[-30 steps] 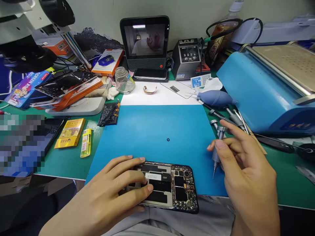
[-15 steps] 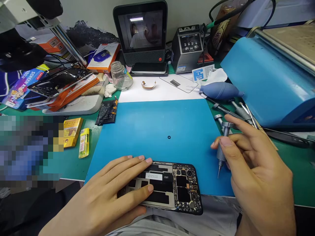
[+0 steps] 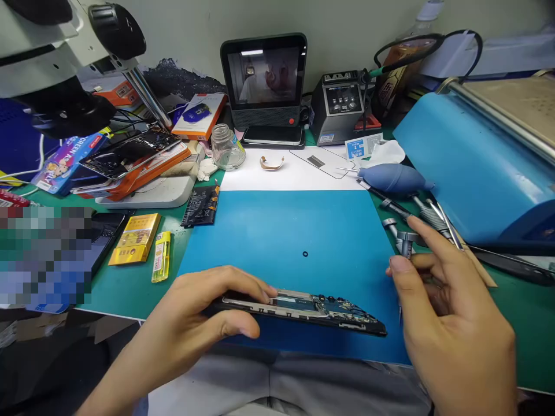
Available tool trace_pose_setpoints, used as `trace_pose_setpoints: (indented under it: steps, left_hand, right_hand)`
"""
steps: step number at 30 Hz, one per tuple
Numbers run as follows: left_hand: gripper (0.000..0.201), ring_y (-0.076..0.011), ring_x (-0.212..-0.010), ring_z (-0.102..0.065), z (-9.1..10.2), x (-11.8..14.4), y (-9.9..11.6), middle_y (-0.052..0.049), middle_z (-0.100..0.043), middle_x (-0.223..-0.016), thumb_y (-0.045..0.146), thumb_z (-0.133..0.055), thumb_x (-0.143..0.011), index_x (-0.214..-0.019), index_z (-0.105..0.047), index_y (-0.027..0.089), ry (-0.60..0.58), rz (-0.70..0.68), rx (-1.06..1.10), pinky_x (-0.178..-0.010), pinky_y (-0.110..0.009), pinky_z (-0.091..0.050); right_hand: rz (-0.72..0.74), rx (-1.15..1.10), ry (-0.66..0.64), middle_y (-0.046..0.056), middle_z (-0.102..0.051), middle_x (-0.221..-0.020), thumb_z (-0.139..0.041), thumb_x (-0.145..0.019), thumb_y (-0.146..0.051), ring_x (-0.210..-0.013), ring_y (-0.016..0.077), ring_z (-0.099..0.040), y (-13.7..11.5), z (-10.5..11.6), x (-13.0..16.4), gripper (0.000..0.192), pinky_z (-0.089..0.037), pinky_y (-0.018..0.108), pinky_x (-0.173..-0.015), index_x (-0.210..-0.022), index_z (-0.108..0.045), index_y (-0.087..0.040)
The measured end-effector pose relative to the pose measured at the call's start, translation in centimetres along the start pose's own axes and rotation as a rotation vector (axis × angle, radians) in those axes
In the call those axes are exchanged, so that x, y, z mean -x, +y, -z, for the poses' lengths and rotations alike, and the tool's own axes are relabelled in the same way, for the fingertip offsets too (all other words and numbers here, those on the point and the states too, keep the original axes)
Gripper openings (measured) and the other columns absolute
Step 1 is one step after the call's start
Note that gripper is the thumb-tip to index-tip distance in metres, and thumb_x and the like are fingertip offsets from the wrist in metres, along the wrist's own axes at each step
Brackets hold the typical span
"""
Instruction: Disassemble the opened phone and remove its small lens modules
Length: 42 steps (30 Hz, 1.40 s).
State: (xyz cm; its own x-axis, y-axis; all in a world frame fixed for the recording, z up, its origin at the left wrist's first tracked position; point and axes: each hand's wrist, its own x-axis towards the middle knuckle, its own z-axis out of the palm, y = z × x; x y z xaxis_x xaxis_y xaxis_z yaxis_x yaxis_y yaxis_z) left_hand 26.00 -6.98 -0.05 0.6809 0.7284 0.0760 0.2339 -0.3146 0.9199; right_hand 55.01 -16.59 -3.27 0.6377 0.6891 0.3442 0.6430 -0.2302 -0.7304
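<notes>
My left hand grips the left end of an opened phone, fingers on its inner side and thumb along the near edge. The phone is tilted so its near side edge faces me, with the circuit board toward the right end. My right hand holds a grey precision screwdriver upright, forefinger over its cap and thumb against the handle; the tip is mostly hidden behind the thumb. A small black ring lies on the blue mat beyond the phone.
A phone battery, a yellow lighter and a yellow box lie at left. Behind are a glass jar, a flex cable and a blue air blower. Microscope overhangs upper left; a blue machine stands right.
My left hand has tipped the phone from facing up to nearly edge-on, its near edge now toward me. My right hand keeps hold of the screwdriver. The camera view has shifted.
</notes>
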Motion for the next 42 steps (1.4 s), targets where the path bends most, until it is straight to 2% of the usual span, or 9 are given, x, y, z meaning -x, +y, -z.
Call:
trace_pose_setpoints:
  steps: [3, 6, 9, 14, 20, 25, 33, 39, 42]
  left_hand:
    - [0.015, -0.0101, -0.12, -0.081, 0.5, -0.4, 0.4, 0.01, -0.085, -0.126, 0.049, -0.068, -0.113, -0.119, -0.079, 0.04, -0.067, 0.083, 0.087, -0.103, -0.013, -0.058]
    - [0.015, -0.0115, -0.12, -0.081, 1.0, -0.6, 0.2, 0.01, -0.086, -0.125, 0.045, -0.068, -0.114, -0.121, -0.08, 0.04, -0.093, 0.065, 0.109, -0.103, -0.015, -0.06]
    - [0.013, -0.0092, -0.115, -0.083, 1.1, -0.3, -0.5, 0.012, -0.087, -0.12, 0.04, -0.067, -0.115, -0.12, -0.079, 0.04, 0.001, -0.047, 0.0, -0.099, -0.012, -0.06]
    - [0.017, -0.0146, -0.126, -0.081, 1.3, 1.0, -1.8, 0.001, -0.086, -0.126, 0.031, -0.063, -0.116, -0.13, -0.072, 0.029, 0.092, -0.332, -0.214, -0.111, -0.019, -0.06]
    - [0.015, -0.0165, -0.137, -0.076, 2.0, 3.0, -1.8, -0.003, -0.086, -0.131, 0.029, -0.063, -0.116, -0.126, -0.072, 0.021, -0.027, -0.507, -0.481, -0.126, -0.024, -0.052]
    - [0.017, -0.0154, -0.144, -0.071, 1.6, 4.2, -1.8, -0.002, -0.085, -0.136, 0.02, -0.063, -0.115, -0.127, -0.076, 0.019, -0.037, -0.545, -0.597, -0.133, -0.026, -0.044]
    - [0.022, -0.0127, -0.154, -0.06, 1.0, 4.2, -2.3, 0.001, -0.08, -0.145, 0.016, -0.063, -0.115, -0.132, -0.076, 0.02, -0.066, -0.499, -0.679, -0.14, -0.029, -0.034]
    - [0.026, -0.0117, -0.159, -0.051, 1.3, 3.9, -2.4, 0.001, -0.075, -0.151, 0.012, -0.064, -0.113, -0.135, -0.072, 0.022, -0.123, -0.441, -0.638, -0.141, -0.029, -0.031]
    - [0.027, -0.0115, -0.159, -0.05, 1.2, 4.0, -2.3, 0.0, -0.075, -0.15, 0.011, -0.065, -0.112, -0.136, -0.07, 0.023, -0.118, -0.408, -0.621, -0.141, -0.03, -0.031]
  right_hand:
    - [0.098, 0.134, 0.032, 0.003, -0.074, -0.108, -0.063, -0.109, -0.061, -0.088, 0.0242, -0.07, -0.3, 0.0, -0.1, 0.053, -0.057, 0.041, -0.083, -0.159, -0.063, -0.041]
    - [0.303, 0.29, -0.003, 0.004, -0.074, -0.105, -0.054, -0.116, -0.051, -0.082, 0.0227, -0.068, -0.3, 0.1, -0.8, 0.048, -0.054, 0.038, -0.075, -0.159, -0.062, -0.031]
    - [0.475, 0.419, -0.079, 0.008, -0.074, -0.107, -0.045, -0.119, -0.045, -0.09, 0.0274, -0.068, 0.1, 0.1, -1.9, 0.045, -0.046, 0.039, -0.07, -0.151, -0.067, -0.021]
    - [0.653, 0.472, -0.085, 0.016, -0.069, -0.117, -0.045, -0.119, -0.035, -0.104, 0.0352, -0.062, 0.2, 0.0, -3.2, 0.044, -0.043, 0.047, -0.088, -0.142, -0.071, -0.007]
    - [0.843, 0.222, -0.365, -0.001, -0.07, -0.121, -0.054, -0.119, -0.027, -0.108, 0.0149, -0.066, -1.8, -1.5, -3.6, 0.022, -0.05, 0.03, -0.098, -0.133, -0.071, -0.024]
    - [0.863, 0.203, -0.465, -0.002, -0.07, -0.115, -0.064, -0.114, -0.019, -0.097, 0.016, -0.064, -2.1, -2.7, -4.0, 0.015, -0.047, 0.035, -0.09, -0.124, -0.075, -0.022]
    - [0.875, 0.175, -0.489, 0.0, -0.068, -0.113, -0.064, -0.113, -0.016, -0.099, 0.0154, -0.064, -2.2, -2.8, -3.7, 0.007, -0.048, 0.033, -0.092, -0.117, -0.071, -0.019]
    - [0.787, 0.134, -0.485, 0.001, -0.067, -0.114, -0.061, -0.115, -0.018, -0.102, 0.014, -0.064, -2.1, -2.0, -3.6, 0.007, -0.049, 0.03, -0.088, -0.115, -0.068, -0.019]
    - [0.73, 0.089, -0.439, 0.001, -0.068, -0.115, -0.06, -0.116, -0.02, -0.107, 0.0142, -0.066, -2.1, -1.1, -3.2, 0.008, -0.048, 0.028, -0.098, -0.116, -0.068, -0.021]
